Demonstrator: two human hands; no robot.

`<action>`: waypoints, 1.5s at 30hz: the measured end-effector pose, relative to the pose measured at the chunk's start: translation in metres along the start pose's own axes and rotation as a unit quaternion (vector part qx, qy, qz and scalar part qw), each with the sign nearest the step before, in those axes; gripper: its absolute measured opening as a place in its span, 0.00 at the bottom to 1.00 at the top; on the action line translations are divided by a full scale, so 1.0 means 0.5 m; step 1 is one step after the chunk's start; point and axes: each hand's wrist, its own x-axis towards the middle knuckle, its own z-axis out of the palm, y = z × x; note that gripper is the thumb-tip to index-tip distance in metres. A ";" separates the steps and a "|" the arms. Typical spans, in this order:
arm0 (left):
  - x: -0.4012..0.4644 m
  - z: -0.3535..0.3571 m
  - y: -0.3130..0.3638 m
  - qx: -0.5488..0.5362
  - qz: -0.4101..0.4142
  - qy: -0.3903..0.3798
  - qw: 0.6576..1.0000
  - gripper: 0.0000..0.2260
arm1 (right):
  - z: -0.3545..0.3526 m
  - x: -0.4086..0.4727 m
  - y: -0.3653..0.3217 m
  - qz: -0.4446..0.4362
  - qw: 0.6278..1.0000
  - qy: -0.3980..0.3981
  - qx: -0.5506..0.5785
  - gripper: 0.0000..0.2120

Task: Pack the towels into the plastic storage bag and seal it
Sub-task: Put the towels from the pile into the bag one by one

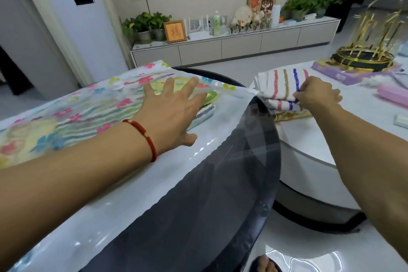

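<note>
Left hand [170, 108] flat, fingers spread, pinning storage bag [72, 115]; right hand [315, 95] pinching striped towel [280, 85], frame centre-right. Lift w/ fold intact.

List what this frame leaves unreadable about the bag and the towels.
Head view only:
- Storage bag: left end cut off by the frame; seal state unseen.
- Towels inside: count blurred by printed plastic and left hand.
- Striped towel stack: right hand hides its near corner.

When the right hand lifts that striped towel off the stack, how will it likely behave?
The striped towel is soft folded cloth, so it will probably sag and may unfold if lifted by the edge that the right hand pinches. It looks light, and unlikely to slip.
</note>
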 end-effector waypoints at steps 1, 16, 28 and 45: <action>-0.002 0.000 -0.001 0.001 0.000 0.002 1.000 0.42 | -0.004 0.003 -0.002 -0.006 1.000 0.004 -0.010 0.11; -0.217 -0.042 -0.104 0.017 -0.138 -0.045 0.989 0.36 | -0.259 -0.221 -0.013 -0.080 0.839 -0.244 0.479 0.21; -0.423 -0.076 -0.236 -0.055 -0.233 -0.040 0.970 0.47 | -0.285 -0.586 -0.120 -0.177 0.663 -0.565 0.459 0.22; -0.411 -0.152 -0.329 -0.021 -0.195 -0.011 0.980 0.50 | 0.025 -0.943 -0.520 -0.034 0.422 -0.575 0.700 0.31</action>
